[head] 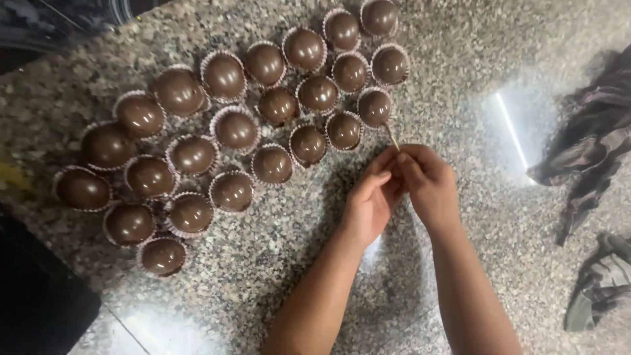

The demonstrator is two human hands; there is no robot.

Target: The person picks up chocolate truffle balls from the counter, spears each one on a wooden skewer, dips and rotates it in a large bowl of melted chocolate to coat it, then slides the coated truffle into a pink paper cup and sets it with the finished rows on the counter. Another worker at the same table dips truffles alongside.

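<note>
— What are the hands doing?
— The left hand [371, 200] and right hand [427, 181] meet fingertip to fingertip, both pinched shut on a thin wooden stick [392, 138].
— Where does the stick point?
— Its far end touches a chocolate dome [375, 107] in a white paper cup, at the near edge of the cluster of domes on the granite counter [460, 85].
— Anything else?
— Crumpled cloth [591, 144] lies well apart on the right.

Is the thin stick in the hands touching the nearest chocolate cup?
Touching. The head view shows the stick running from the fingertips up to the lower edge of the chocolate cup, with no gap.
</note>
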